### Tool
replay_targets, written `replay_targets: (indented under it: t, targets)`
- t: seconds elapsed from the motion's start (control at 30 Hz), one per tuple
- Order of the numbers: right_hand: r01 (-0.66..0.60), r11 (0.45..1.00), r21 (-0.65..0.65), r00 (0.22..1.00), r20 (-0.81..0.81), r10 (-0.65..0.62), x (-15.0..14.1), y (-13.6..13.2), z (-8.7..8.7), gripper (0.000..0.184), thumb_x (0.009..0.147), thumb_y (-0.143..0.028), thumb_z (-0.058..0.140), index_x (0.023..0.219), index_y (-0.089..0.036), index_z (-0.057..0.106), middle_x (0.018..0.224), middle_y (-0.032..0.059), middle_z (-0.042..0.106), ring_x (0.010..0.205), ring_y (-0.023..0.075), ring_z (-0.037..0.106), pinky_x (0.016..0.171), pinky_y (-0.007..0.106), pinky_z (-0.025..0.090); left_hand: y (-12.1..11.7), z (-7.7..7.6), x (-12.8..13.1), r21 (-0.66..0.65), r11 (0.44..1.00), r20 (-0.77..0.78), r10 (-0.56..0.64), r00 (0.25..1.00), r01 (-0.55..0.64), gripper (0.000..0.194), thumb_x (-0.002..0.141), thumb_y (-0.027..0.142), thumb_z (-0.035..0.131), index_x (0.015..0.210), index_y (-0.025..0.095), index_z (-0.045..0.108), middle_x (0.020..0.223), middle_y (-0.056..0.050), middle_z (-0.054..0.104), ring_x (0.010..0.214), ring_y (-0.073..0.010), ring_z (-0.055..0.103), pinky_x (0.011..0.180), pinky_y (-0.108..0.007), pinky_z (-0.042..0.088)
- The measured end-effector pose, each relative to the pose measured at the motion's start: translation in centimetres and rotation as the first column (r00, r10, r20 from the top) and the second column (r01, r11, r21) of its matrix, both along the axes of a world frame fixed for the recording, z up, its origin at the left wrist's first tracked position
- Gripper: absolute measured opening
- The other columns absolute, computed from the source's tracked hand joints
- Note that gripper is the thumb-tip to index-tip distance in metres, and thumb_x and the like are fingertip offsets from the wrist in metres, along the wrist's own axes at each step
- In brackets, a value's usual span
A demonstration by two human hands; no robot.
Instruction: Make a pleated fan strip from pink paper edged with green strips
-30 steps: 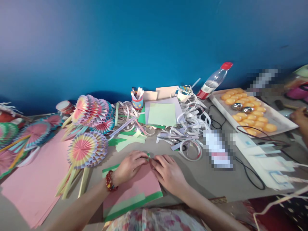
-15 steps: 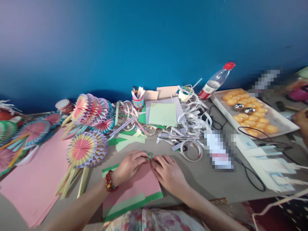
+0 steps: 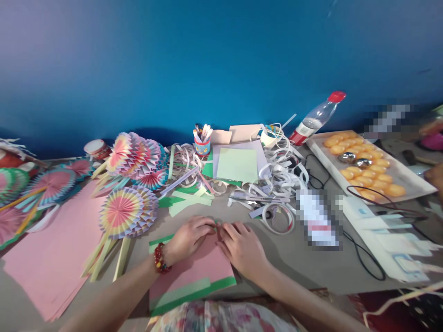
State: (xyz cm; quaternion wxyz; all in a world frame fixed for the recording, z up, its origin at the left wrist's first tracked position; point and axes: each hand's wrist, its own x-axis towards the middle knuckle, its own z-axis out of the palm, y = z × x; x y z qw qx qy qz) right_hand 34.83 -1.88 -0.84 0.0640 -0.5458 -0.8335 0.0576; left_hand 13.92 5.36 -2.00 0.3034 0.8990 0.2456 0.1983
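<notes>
A pink paper sheet (image 3: 194,267) with green strips along its edges lies slanted on the table in front of me. My left hand (image 3: 190,240), with a red bead bracelet (image 3: 161,258) at the wrist, grips its far edge with bent fingers. Right beside it my right hand (image 3: 244,249) pinches the far right corner of the same sheet. The two sets of fingertips almost meet, and a bit of green shows between them. Under the fingers the edge is hidden, so I cannot see whether it is folded. A pale green strip (image 3: 187,289) lies across the near part.
Pleated paper fans (image 3: 119,212) and pink sheets (image 3: 55,258) lie left. Beyond my hands are paper strips (image 3: 190,200), a tape roll (image 3: 278,218), a pen cup (image 3: 202,145) and pale green paper (image 3: 237,165). Rightward are a bottle (image 3: 316,119), a tray (image 3: 420,188) and a power strip (image 3: 377,240).
My view has turned slightly, so the background things sit a little farther right. Both hands stay at the sheet's far edge, with only slight finger movement.
</notes>
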Motion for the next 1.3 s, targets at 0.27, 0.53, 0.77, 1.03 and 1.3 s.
replay_targets:
  t: [0.27, 0.53, 0.77, 1.03, 1.3]
  targets:
    - [-0.017, 0.999, 0.045, 1.000, 0.012, 0.017, 0.2, -0.5, 0.1, 0.028, 0.095, -0.031, 0.056, 0.119, -0.020, 0.065, 0.119, 0.0074, 0.065, 0.096, 0.0230, 0.055, 0.076, 0.037, 0.042, 0.0, 0.1, 0.0, -0.006, 1.000, 0.009, 0.019, 1.000, -0.019, 0.027, 0.099, 0.016, 0.038, 0.102, 0.019, 0.065, 0.116, -0.008, 0.066, 0.108, -0.0183, 0.061, 0.097, -0.034, 0.048]
    - [-0.030, 1.000, 0.007, 0.991, -0.133, 0.031, 0.9, -0.1, -0.3, 0.023, 0.095, -0.018, 0.050, 0.110, -0.023, 0.067, 0.123, 0.0066, 0.065, 0.098, 0.0230, 0.059, 0.082, 0.038, 0.046, -0.1, 0.2, -0.2, -0.023, 1.000, 0.038, 0.019, 0.999, -0.019, 0.024, 0.099, 0.020, 0.041, 0.110, 0.021, 0.062, 0.122, -0.008, 0.063, 0.112, -0.0194, 0.059, 0.100, -0.035, 0.047]
    - [0.053, 0.998, -0.045, 0.945, -0.322, -0.065, 0.8, 0.7, -0.2, 0.066, 0.077, -0.021, 0.063, 0.140, -0.015, 0.043, 0.133, 0.0141, 0.057, 0.117, 0.0291, 0.054, 0.097, 0.043, 0.045, -0.7, 1.5, -0.9, 0.001, 1.000, 0.143, -0.017, 0.990, 0.017, 0.051, 0.098, 0.028, 0.047, 0.147, 0.023, 0.032, 0.145, -0.012, 0.046, 0.135, -0.0246, 0.043, 0.112, -0.043, 0.039]
    - [0.156, 0.988, -0.021, 0.883, -0.444, -0.149, -0.2, 2.3, -0.2, 0.032, 0.081, -0.015, 0.054, 0.112, -0.020, 0.059, 0.100, 0.0064, 0.070, 0.089, 0.0224, 0.065, 0.078, 0.032, 0.049, -0.9, 0.5, -0.7, 0.094, 0.993, 0.147, 0.060, 0.987, -0.074, 0.038, 0.100, 0.023, 0.041, 0.138, 0.020, 0.044, 0.135, -0.014, 0.054, 0.125, -0.0245, 0.051, 0.104, -0.042, 0.047]
    - [0.294, 0.956, -0.021, 0.832, -0.487, -0.267, 2.8, 3.2, -0.3, 0.030, 0.088, -0.027, 0.051, 0.116, -0.019, 0.056, 0.086, 0.0033, 0.071, 0.070, 0.0176, 0.067, 0.062, 0.025, 0.048, -1.1, 0.5, 0.6, 0.359, 0.932, -0.166, 0.108, 0.980, -0.042, 0.026, 0.100, 0.019, 0.043, 0.117, 0.017, 0.062, 0.115, -0.010, 0.064, 0.101, -0.0233, 0.057, 0.089, -0.039, 0.051]
